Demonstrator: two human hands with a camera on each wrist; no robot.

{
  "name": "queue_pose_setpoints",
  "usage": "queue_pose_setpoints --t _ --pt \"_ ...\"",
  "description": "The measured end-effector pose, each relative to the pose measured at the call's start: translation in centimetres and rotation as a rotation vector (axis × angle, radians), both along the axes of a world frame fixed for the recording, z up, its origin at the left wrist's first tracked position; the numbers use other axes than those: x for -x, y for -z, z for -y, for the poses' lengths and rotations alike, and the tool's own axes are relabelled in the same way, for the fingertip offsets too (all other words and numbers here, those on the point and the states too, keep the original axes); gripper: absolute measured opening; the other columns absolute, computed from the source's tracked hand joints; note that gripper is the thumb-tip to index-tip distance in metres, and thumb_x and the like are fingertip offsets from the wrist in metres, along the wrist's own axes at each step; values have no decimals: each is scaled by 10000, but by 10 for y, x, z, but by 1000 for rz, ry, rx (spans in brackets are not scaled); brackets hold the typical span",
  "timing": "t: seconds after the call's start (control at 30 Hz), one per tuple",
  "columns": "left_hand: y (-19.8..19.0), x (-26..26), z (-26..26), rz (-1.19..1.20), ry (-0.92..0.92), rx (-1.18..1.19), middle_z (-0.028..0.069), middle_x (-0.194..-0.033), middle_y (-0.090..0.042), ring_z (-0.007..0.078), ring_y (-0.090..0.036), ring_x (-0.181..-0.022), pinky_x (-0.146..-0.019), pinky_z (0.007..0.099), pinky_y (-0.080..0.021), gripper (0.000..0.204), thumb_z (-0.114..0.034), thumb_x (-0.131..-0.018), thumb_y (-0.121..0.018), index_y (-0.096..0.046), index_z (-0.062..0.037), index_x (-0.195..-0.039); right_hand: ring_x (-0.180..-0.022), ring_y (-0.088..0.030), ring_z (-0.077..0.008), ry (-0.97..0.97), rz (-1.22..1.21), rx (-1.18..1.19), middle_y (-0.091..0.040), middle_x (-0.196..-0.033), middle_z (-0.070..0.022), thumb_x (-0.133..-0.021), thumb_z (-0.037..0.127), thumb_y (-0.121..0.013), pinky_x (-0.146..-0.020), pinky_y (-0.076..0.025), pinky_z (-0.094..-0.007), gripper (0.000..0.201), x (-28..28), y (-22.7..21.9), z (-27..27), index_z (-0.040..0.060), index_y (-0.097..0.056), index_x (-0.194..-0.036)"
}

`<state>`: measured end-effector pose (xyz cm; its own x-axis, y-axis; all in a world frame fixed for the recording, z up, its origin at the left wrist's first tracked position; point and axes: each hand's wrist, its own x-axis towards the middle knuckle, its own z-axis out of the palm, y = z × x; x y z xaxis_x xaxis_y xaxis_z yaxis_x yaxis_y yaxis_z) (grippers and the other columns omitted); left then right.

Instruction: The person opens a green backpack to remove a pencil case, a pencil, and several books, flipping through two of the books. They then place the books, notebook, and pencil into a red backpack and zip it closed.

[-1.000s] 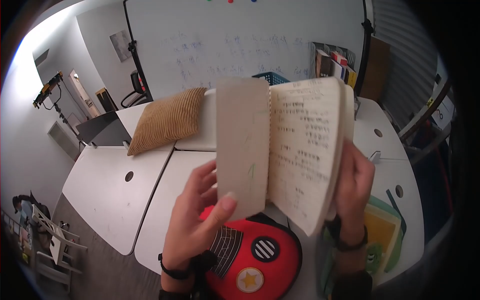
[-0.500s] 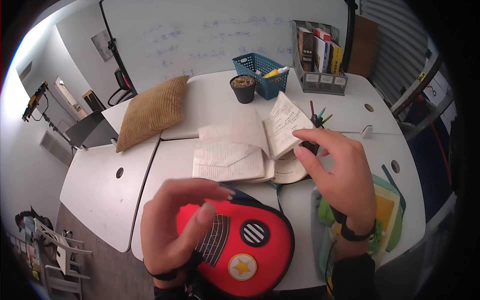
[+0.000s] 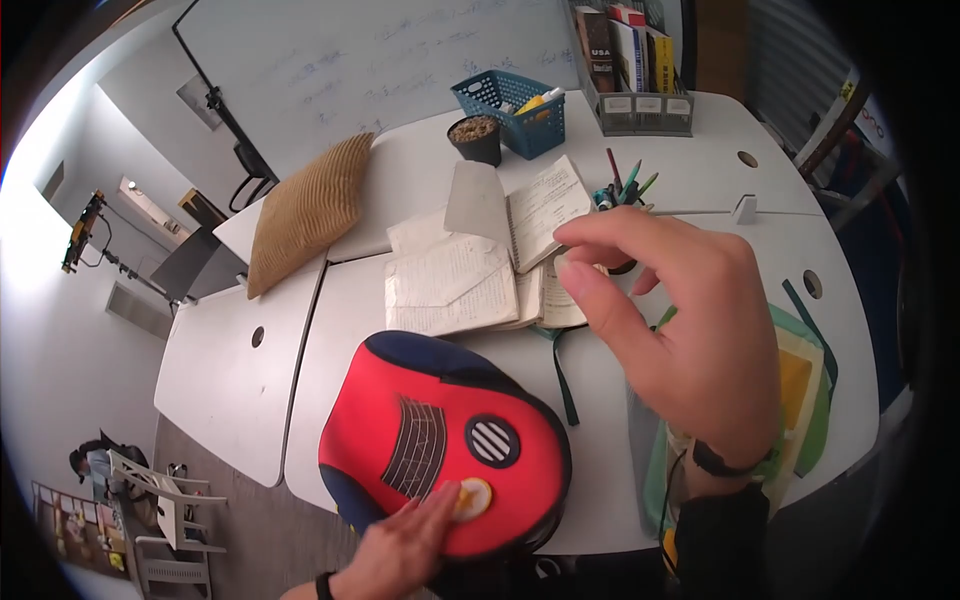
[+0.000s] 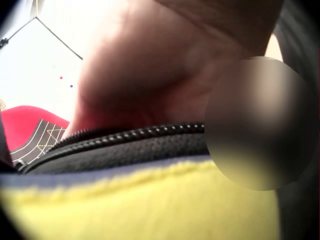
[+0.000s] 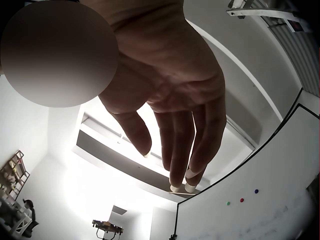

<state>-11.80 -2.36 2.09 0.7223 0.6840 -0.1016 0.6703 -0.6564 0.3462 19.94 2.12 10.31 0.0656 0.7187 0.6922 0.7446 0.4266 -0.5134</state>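
My left hand [image 3: 398, 550] rests on the lower front of a red and navy bag [image 3: 535, 410], its straight fingers beside the round star patch [image 3: 473, 499]. The left wrist view shows that bag's dark zipper [image 4: 150, 131] and yellow lower part [image 4: 150, 205] close under the hand. Over the right side of the table is my right hand [image 3: 700, 335], fingers bent loosely and thumb apart, with nothing between them. Beyond its fingertips an opened spiral notebook [image 3: 548, 205] with handwritten pages lies on other written papers [image 3: 450, 285].
Behind the notebook stand a potted plant [image 3: 475, 140], a blue basket [image 3: 535, 130] and a grey book rack [image 3: 648, 115]. Pens [image 3: 628, 182] stick up behind the right hand. A brown corduroy cushion [image 3: 315, 215] lies at left; a green and yellow bag [image 3: 800, 400] is at right.
The notebook, held up between both hands at first, now lies on the papers on the table. My left hand has moved down onto the red bag; the right hand has come back empty.
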Motion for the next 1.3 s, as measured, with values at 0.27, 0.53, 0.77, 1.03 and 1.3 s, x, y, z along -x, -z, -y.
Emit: queue_pose_setpoints --t 0.27,0.53,0.77,1.03,1.3 --pt "-46 48 -33 946 -772 -26 28 -967 -691 75 -613 -829 -724 253 -494 222 -152 -1028 -569 -652 40 -1103 -697 -638 -273 -553 179 142 -660 -756 -104 -850 145 -703 -643 -506 -342 141 17 -1 16 11 -662 -867" --pt "-58 37 -19 954 -668 114 43 -997 -696 77 -614 -892 -766 243 -488 297 -193 -1055 -524 -651 65 -1127 -1018 -648 -430 -762 549 557 -647 -1073 -273 -820 332 -769 -858 -559 -478 597 104 93 -15 -126 -559 -1140" --pt "-53 36 -12 915 -659 164 6 -914 -667 58 -564 -819 -716 248 -472 312 -223 -1060 -525 -647 64 -1072 -1083 -623 -441 -706 621 655 -631 -1154 -300 -718 522 -811 -904 -531 -461 792 127 175 -53 -103 -620 -1165" --pt "-51 39 -11 764 -630 139 -3 -772 -625 57 -533 -728 -632 256 -446 324 -246 -1058 -524 -648 45 -990 -996 -668 -399 -697 591 620 -683 -1077 -238 -799 347 -768 -899 -534 -463 467 122 151 -34 -13 -687 -1086" --pt "-53 41 -13 701 -656 27 -9 -675 -548 56 -455 -645 -550 274 -368 283 -199 -1038 -539 -620 24 -884 -1048 -655 -404 -857 256 814 -683 -1082 -231 -824 279 -729 -956 -514 -446 449 117 127 -41 14 -644 -1176"
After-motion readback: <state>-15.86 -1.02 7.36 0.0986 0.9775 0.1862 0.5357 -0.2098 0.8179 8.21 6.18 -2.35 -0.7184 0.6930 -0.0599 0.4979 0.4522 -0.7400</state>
